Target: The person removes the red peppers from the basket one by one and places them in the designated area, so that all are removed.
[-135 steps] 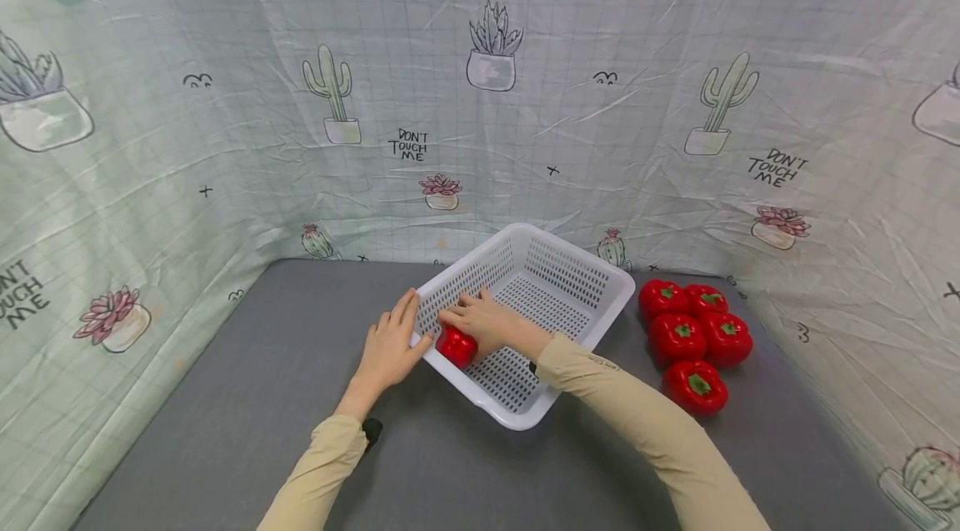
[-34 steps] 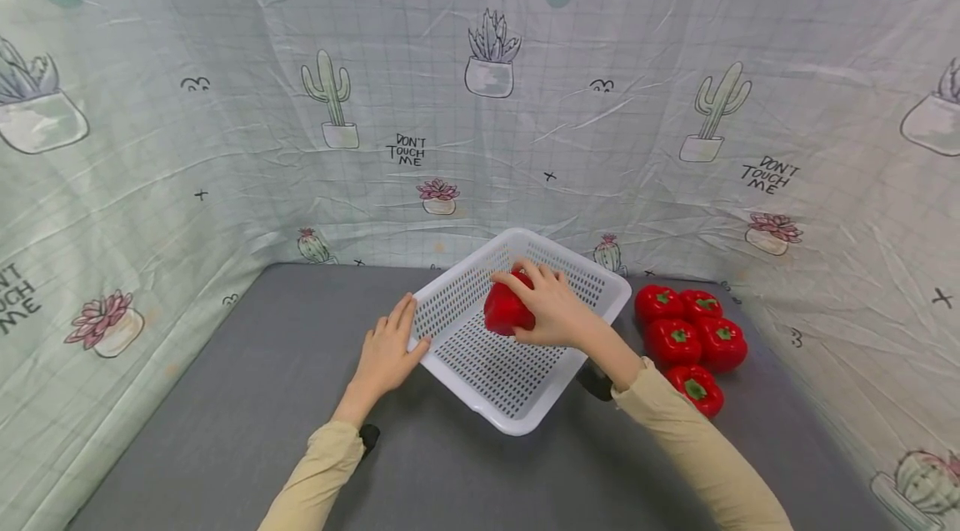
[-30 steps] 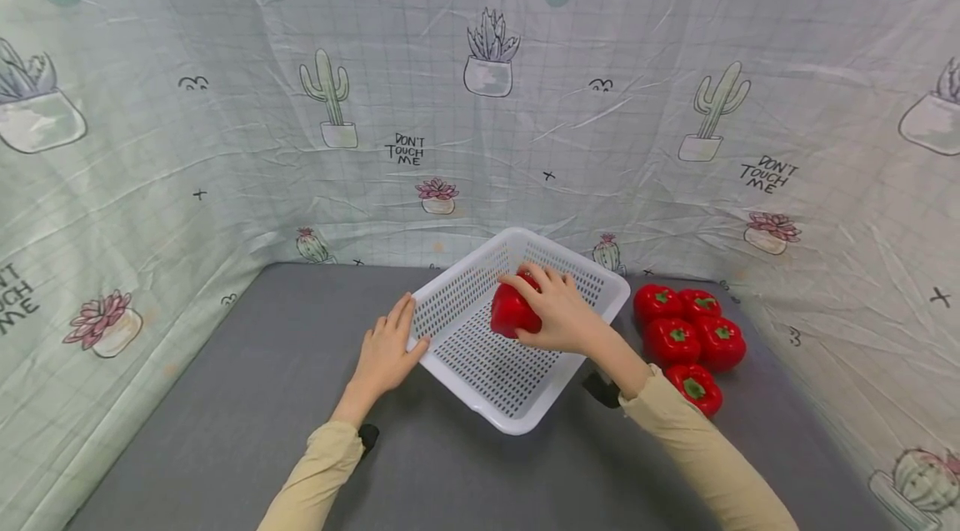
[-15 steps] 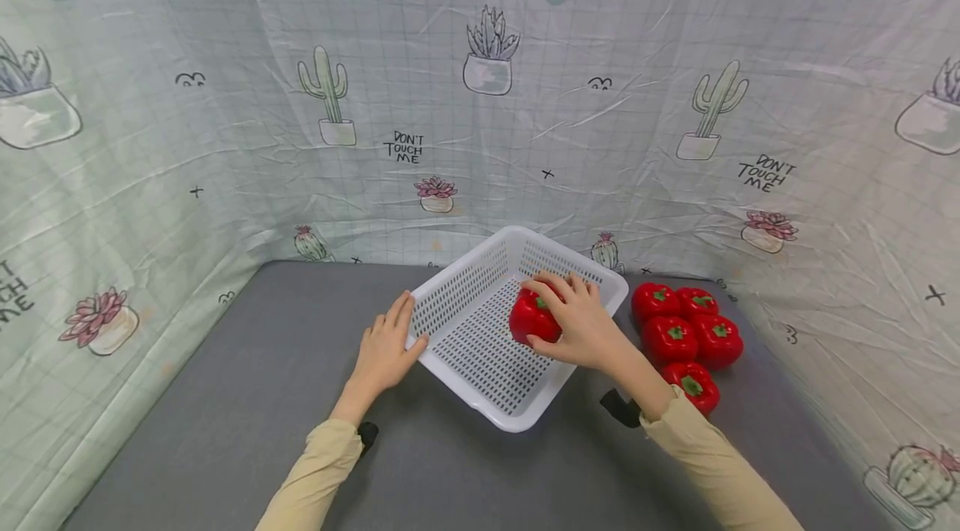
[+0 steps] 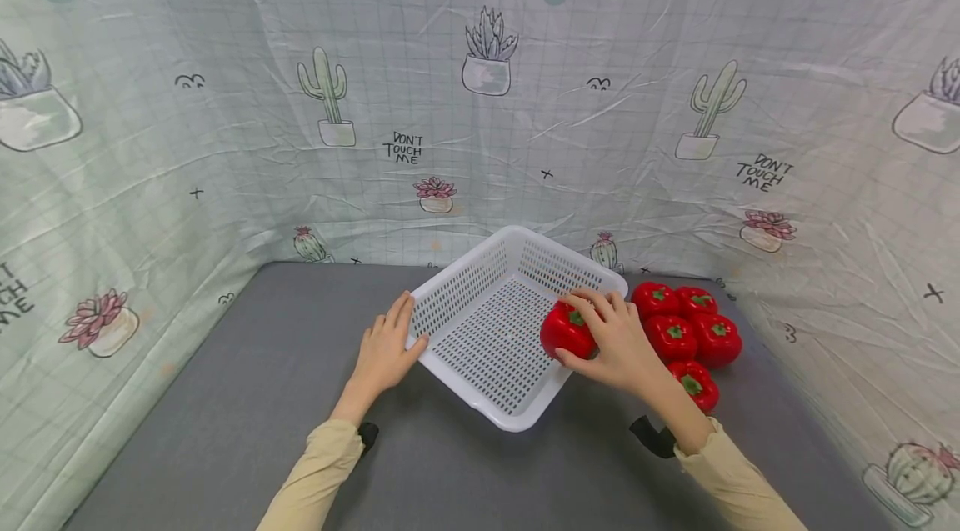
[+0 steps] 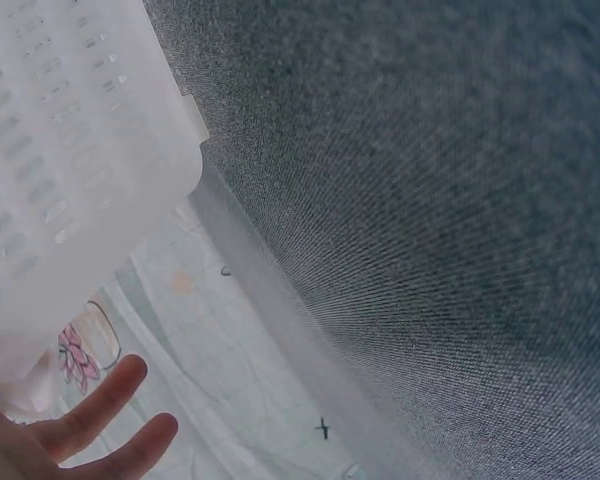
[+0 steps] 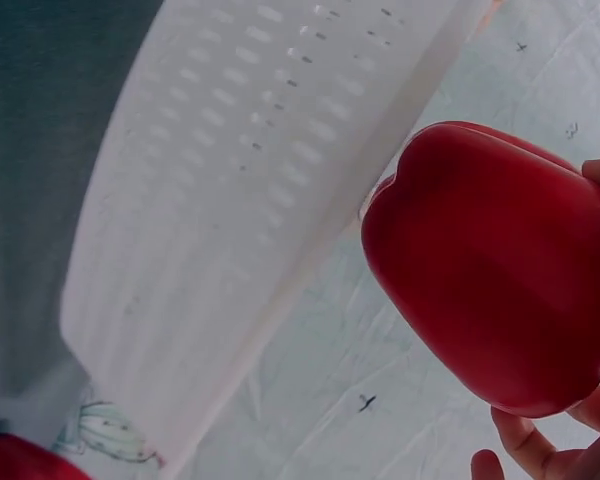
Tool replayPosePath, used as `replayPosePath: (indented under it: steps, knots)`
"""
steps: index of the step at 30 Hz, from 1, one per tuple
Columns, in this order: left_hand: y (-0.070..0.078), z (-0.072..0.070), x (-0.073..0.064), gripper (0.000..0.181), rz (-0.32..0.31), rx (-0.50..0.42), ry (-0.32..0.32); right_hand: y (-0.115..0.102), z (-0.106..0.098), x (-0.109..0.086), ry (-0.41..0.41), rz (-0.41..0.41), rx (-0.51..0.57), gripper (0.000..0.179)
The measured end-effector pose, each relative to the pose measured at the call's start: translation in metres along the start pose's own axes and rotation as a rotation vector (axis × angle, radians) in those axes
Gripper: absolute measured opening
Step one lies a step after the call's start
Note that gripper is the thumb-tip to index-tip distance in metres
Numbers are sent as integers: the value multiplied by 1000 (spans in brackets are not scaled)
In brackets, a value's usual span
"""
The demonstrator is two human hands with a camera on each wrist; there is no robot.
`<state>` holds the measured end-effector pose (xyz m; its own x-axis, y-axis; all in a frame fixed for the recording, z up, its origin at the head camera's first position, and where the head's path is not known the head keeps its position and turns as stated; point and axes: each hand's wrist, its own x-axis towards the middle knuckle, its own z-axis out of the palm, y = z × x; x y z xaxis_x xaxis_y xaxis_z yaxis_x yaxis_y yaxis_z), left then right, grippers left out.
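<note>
My right hand (image 5: 618, 348) grips a red bell pepper (image 5: 564, 331) between thumb and fingers, over the right side of a white perforated plastic basket (image 5: 491, 339). In the right wrist view the pepper (image 7: 490, 270) appears beyond the rim of the basket (image 7: 230, 150), with fingertips at both its ends. My left hand (image 5: 385, 353) rests at the basket's left corner, thumb and fairly straight fingers on the rim. Two extended fingers (image 6: 105, 400) of that hand show below the basket wall (image 6: 70, 150) in the left wrist view. No pepper shows inside the basket.
Several red bell peppers (image 5: 671, 338) with green stems stand grouped on the grey table (image 5: 247, 398), right of the basket. A patterned cloth (image 5: 360, 81) with printed cacti hangs behind the table and along both sides.
My right hand has lifted the pepper from the basket's left corner and carried it rightward to above the right rim. The left hand and basket stay in place.
</note>
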<state>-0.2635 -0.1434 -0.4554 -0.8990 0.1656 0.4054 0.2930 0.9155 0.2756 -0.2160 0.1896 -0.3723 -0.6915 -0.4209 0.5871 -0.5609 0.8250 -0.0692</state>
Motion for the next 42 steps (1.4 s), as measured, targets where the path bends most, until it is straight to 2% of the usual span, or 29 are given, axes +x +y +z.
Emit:
replayPosePath:
  steps: [11, 22, 31, 38, 42]
  knots:
    - [1, 0, -2, 63, 49, -35, 77, 17, -11, -27, 81, 55, -11, 74]
    - [1, 0, 0, 65, 1, -10, -4, 32, -20, -52, 84, 133, -57, 72]
    - [1, -3, -1, 65, 10, -22, 10, 44, -26, -68, 107, 189, -43, 68]
    - [0, -3, -1, 64, 17, -24, 4, 55, -32, -81, 119, 251, -90, 70]
    - [1, -3, -1, 64, 16, -26, 4, 60, -36, -90, 152, 290, -84, 69]
